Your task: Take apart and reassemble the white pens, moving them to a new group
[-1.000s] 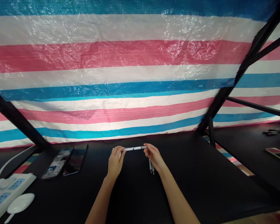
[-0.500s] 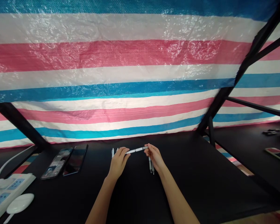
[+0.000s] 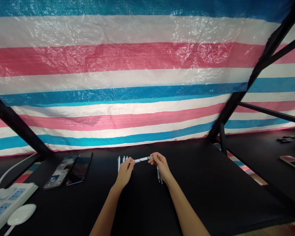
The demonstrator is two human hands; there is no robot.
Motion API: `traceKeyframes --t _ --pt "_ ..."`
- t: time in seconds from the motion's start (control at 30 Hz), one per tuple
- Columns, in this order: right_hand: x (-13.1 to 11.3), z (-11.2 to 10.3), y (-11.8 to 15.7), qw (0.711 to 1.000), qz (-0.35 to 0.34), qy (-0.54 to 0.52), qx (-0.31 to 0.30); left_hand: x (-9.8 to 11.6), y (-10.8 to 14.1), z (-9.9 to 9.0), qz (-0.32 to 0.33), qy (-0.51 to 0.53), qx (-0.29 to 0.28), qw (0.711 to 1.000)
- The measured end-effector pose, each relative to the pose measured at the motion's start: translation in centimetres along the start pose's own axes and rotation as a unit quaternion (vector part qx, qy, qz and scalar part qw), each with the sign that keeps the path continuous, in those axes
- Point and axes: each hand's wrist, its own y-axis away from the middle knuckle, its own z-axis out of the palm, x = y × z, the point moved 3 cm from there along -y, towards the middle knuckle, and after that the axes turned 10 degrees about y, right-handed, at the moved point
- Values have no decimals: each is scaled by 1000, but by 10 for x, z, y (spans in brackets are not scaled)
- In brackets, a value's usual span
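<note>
A white-and-grey pen [image 3: 142, 159] lies level between my hands, its left end pinched by my left hand [image 3: 125, 172] and its right end by my right hand [image 3: 161, 164]. Several white pens [image 3: 121, 161] stand or lie just beyond my left hand, partly hidden by it. Under my right wrist, a pair of pens [image 3: 159, 174] lies side by side on the black tabletop [image 3: 142, 203], their upper parts hidden by that hand.
Left of my hands lie two smartphones [image 3: 70, 169], with a white power strip [image 3: 7, 200] and a round white charger [image 3: 21, 211] nearer the corner. A striped tarpaulin [image 3: 137, 98] hangs behind the black metal frame [image 3: 236, 98]. A phone [image 3: 292, 163] and small dark objects [image 3: 284, 140] sit on a table at right.
More white pens now show beyond my left hand. The held pen has shifted left, and its right end has risen slightly; both hands have drawn slightly closer together.
</note>
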Motion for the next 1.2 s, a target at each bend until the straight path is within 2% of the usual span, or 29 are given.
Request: traceKeyframes --t 0.2,0.3,0.37,0.47,0.53,0.7,0.9,1.03,1.2 --pt "-4 2 2 999 -39 36 -11 -17 -7 4 -86 147 -41 984" --pt "-5 4 2 998 -51 36 -5 -18 -8 5 -114 175 -56 976" --pt "-5 3 1 999 -46 20 17 -12 -6 5 -89 137 -47 986" --pt "-2 -1 -1 998 1 -42 37 -2 -2 4 -4 -5 -26 1000" --pt "0 -3 -2 994 50 -101 6 2 1 6 48 -80 -24 995" --pt "0 -6 1 955 140 -222 -141 -2 4 8 117 -181 13 976" --pt "6 -5 -1 884 128 -385 -233 6 7 8 170 -208 18 963" --pt "10 0 -3 854 147 -416 -276 9 6 8 161 -205 3 965" --pt "9 0 -2 856 172 -409 -267 6 4 8 113 -178 -11 977"
